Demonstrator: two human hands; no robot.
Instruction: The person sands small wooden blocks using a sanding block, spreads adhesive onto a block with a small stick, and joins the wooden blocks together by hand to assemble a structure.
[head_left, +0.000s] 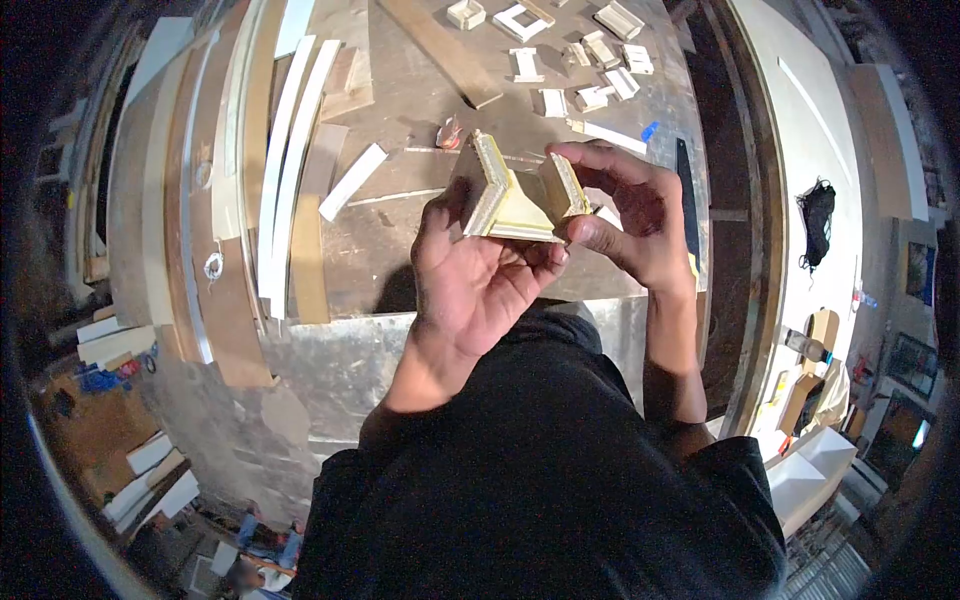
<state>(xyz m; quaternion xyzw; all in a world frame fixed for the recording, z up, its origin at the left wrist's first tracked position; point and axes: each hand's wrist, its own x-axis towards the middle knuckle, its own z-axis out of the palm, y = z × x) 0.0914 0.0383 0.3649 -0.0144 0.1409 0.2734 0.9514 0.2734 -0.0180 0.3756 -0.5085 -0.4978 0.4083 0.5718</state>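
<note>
Held up over the near part of the worktable is a small wooden assembly [525,205], made of a flat base with angled, layered side pieces whose edges look yellowish. My left hand [480,285] cups it from below and at its left side, palm up. At its right side piece, my right hand [635,215] pinches with the thumb below and the fingers above. Parts of the left fingers are hidden behind the wood.
Several small wooden assemblies [595,60] lie at the table's far right. Long strips [300,170] and a brown plank [445,55] rest on the worktable [400,235]. A black saw-like blade [686,190] lies at the right edge. A white board [795,200] carries a black bundle [817,225].
</note>
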